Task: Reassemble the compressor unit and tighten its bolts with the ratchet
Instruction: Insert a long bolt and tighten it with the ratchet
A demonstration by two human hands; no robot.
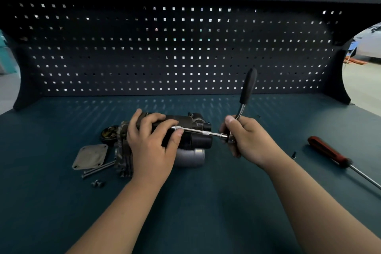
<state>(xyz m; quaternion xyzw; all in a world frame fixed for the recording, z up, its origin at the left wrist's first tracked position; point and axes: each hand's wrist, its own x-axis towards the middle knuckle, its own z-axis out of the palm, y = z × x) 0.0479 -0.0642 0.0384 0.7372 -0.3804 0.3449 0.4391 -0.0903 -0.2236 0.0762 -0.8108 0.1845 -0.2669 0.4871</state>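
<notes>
The dark compressor unit (193,128) lies on its side on the blue-green bench, a silver cylinder (190,156) under it. My left hand (152,142) lies over the unit's body, fingers curled round it, fingertips by the extension bar's far end. My right hand (245,138) grips the ratchet (247,88) near its head; the black handle points up and away. A thin silver extension bar (200,132) runs from the ratchet head leftward across the unit. The bolt it meets is hidden by my left fingers.
Left of the unit lie a square grey cover plate (90,156), a round dark part (109,133), two long bolts (97,170) and small screws (98,183). A red-handled screwdriver (329,153) and a small black screw (294,154) lie at the right. A pegboard (185,47) backs the bench.
</notes>
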